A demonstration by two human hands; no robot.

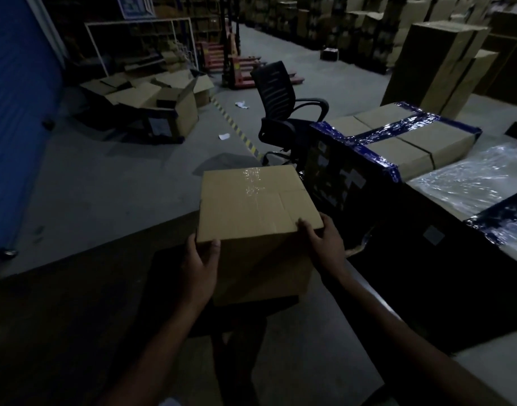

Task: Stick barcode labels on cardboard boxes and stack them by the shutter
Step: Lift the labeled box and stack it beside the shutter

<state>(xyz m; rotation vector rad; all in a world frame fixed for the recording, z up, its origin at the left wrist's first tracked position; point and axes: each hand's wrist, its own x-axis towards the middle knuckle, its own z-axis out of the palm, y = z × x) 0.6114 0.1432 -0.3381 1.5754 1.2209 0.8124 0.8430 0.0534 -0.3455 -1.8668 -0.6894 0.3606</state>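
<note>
Dim warehouse floor is stretching out ahead of me, grey concrete with a yellow-and-black striped line running across it. I am holding 1 cardboard box [252, 212] in front of my body, clear of the floor. My left hand [200, 266] is gripping its near left corner, thumb on the front face and fingers curled around the side. My right hand [324, 244] is gripping the near right corner, thumb lying over the top edge.

I am seeing a plain brown box, roughly cube-shaped, its top flaps sealed with shiny clear tape. No barcode label is showing on the top or the near face; the other sides are hidden from me.

I am judging the task as still in progress: this box is being carried, not yet stacked. The blue shutter [14, 118] is standing well off to my left, and no neat stack is showing beside it. An office chair [280, 104] and taped boxes [403, 136] are sitting to my right.
</note>
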